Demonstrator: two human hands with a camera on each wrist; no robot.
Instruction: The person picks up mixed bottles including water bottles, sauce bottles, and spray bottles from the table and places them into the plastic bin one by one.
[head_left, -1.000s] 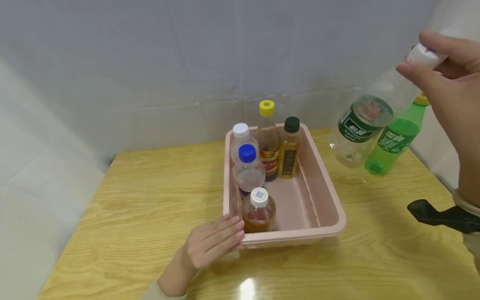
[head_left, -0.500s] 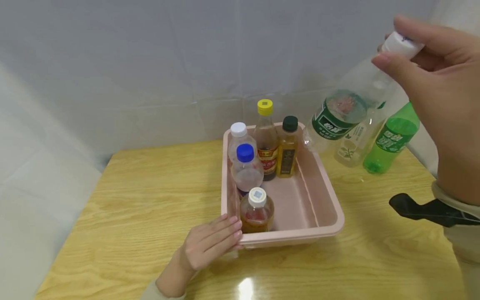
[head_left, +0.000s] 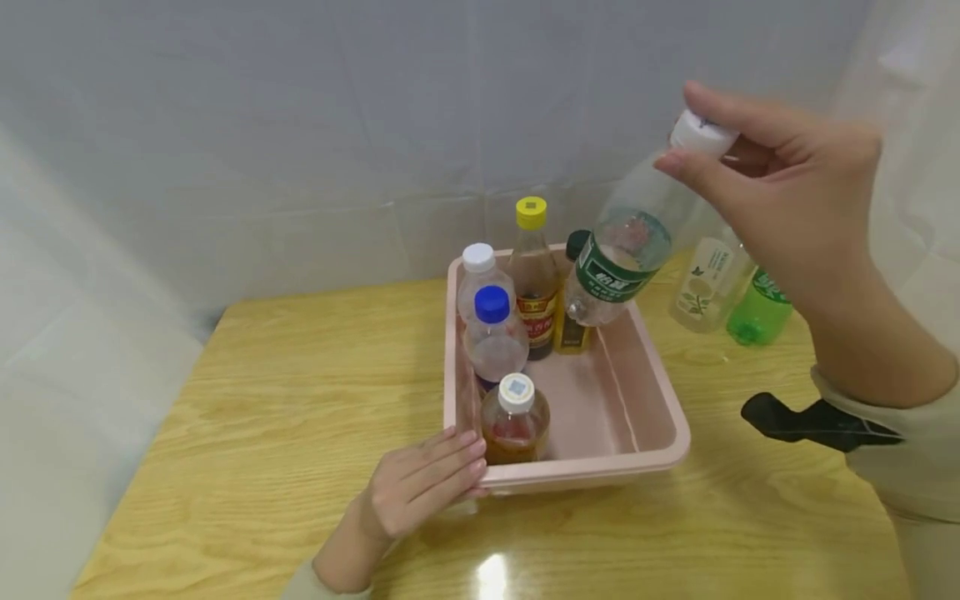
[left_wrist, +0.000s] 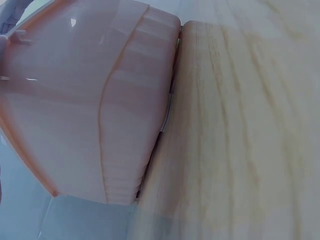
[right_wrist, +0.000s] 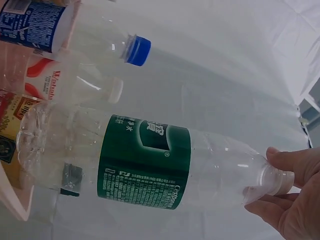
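My right hand (head_left: pixel 787 175) pinches the white cap of a clear plastic water bottle (head_left: pixel 618 271) with a green label. The bottle hangs tilted above the back right of a pink plastic bin (head_left: pixel 663 383), partly covering an amber bottle with a dark cap (head_left: pixel 573 337). In the right wrist view the green-labelled bottle (right_wrist: pixel 145 160) spans the picture, fingers at its neck. My left hand (head_left: pixel 423 487) rests with straight fingers on the bin's front left corner. The left wrist view shows the bin's outer wall (left_wrist: pixel 65 100).
Inside the bin stand a yellow-capped dark sauce bottle (head_left: pixel 534 312), a white-capped bottle (head_left: pixel 480 283), a blue-capped bottle (head_left: pixel 497 346) and a bottle of brown liquid (head_left: pixel 516 425). Right of it, a clear bottle (head_left: pixel 705 287) and a green bottle (head_left: pixel 759 312) stand on the wooden table (head_left: pixel 300 400).
My right hand has carried the green-labelled bottle leftward, from beside the green bottle to above the bin. My left hand has stayed on the bin's corner.
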